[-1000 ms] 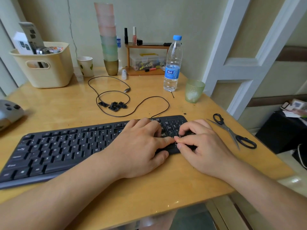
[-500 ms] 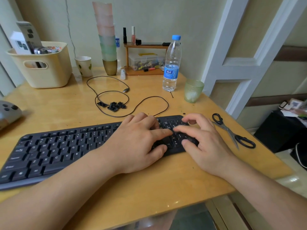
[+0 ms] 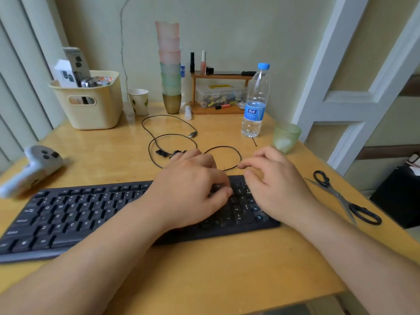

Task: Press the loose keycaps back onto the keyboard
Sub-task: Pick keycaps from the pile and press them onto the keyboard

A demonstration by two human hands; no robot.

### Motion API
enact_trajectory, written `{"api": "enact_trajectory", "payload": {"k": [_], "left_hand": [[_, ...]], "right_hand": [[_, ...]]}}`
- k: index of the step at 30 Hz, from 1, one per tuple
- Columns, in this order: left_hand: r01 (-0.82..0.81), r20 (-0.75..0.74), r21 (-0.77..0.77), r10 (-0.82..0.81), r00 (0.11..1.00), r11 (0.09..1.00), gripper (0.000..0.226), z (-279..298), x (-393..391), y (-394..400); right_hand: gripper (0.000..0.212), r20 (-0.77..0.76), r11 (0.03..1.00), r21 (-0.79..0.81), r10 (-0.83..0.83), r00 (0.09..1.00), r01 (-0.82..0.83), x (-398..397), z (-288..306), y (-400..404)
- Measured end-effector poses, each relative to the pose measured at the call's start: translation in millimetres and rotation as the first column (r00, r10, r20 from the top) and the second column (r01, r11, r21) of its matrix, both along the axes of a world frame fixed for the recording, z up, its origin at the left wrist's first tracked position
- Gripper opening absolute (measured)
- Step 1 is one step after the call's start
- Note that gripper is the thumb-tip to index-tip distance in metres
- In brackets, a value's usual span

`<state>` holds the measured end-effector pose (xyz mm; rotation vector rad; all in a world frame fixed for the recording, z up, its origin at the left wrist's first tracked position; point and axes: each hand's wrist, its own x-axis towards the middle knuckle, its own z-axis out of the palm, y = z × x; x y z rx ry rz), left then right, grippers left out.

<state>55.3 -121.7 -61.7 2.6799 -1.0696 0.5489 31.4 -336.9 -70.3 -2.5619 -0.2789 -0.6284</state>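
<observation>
1. Keyboard [image 3: 75, 214] is lying across the lower left and centre of the frame on the wooden tabletop [image 3: 227, 264], its right end partly covered by both hands.
2. Left hand [image 3: 191, 189] is reaching over the top edge of the keyboard at frame centre, its fingers extending to the loose keycaps [image 3: 161, 153] lying beyond; the fingertips are hidden, so whether this grip is pinching a keycap cannot be told. Its thumb is lying over the keys.
3. Right hand [image 3: 275, 185] is hovering over the number-pad end, right of centre; its grip is spread, fingers loosely bent and holding nothing.
4. Black cable [image 3: 168, 135] is looping around the keycaps in the upper centre.
5. Water bottle [image 3: 255, 103] and green glass [image 3: 286, 137] are standing in the upper right, apart from each other.
6. Scissors [image 3: 347, 201] are lying near the right edge of the tabletop.
7. Cream basket [image 3: 91, 103], paper cup [image 3: 139, 101] and stacked cups [image 3: 170, 64] are standing along the upper left and centre.
8. White controller [image 3: 34, 169] is lying at the left edge, blurred.
</observation>
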Motion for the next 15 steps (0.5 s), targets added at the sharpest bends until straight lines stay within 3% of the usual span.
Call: {"api": "enact_trajectory", "payload": {"k": [3,9,12,15], "left_hand": [[-0.103,-0.04,-0.061,0.101,0.994,0.993,0.034,8,22,32],[-0.388,-0.149,-0.057,0.377,0.914,0.92,0.018,4,59,93],[-0.456,-0.201,-0.069,0.435,0.878,0.887,0.019,0,67,101],[-0.457,-0.22,-0.097,0.429,0.876,0.884,0.02,-2,68,98]], "right_hand": [[0.025,-0.116,0.993,-0.117,0.002,0.993,-0.015,50,19,30],[0.024,-0.304,0.983,-0.096,0.118,0.945,-0.154,122,18,109],[0.03,-0.328,0.969,-0.17,0.117,0.937,-0.18,139,14,132],[0.022,-0.379,0.957,-0.226,0.085,0.921,-0.182,147,8,140]]}}
